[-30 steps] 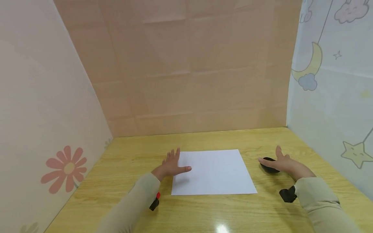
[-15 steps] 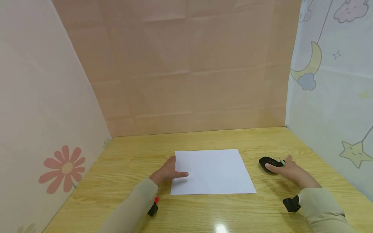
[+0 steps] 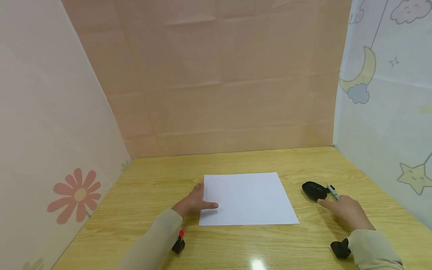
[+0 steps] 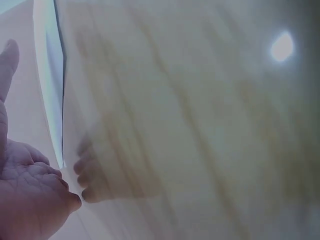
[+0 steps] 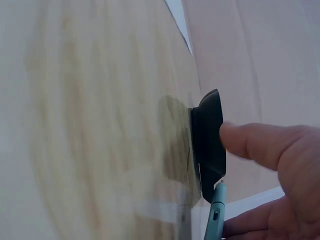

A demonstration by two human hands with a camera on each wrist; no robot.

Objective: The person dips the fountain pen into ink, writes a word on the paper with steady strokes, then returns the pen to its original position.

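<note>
A white sheet of paper lies flat on the wooden table. At its left edge is my left hand, the thumb stretched out over the sheet. In the left wrist view, that hand's fingers are relaxed beside the paper's edge. To the right of the sheet sits a smooth black oval object, with a pale teal pen beside it. My right hand is close to both, its thumb extended toward the black object. In the right wrist view, the fingers are partly hidden behind the pen.
A tan covered panel closes off the table's back. Patterned white walls stand at the left and right. A dark wrist-worn camera sits below the right sleeve.
My right hand has drawn back toward the near side, uncovering the black object and the pen. My left hand's spread fingers have relaxed, and it has settled lower at the paper's left edge.
</note>
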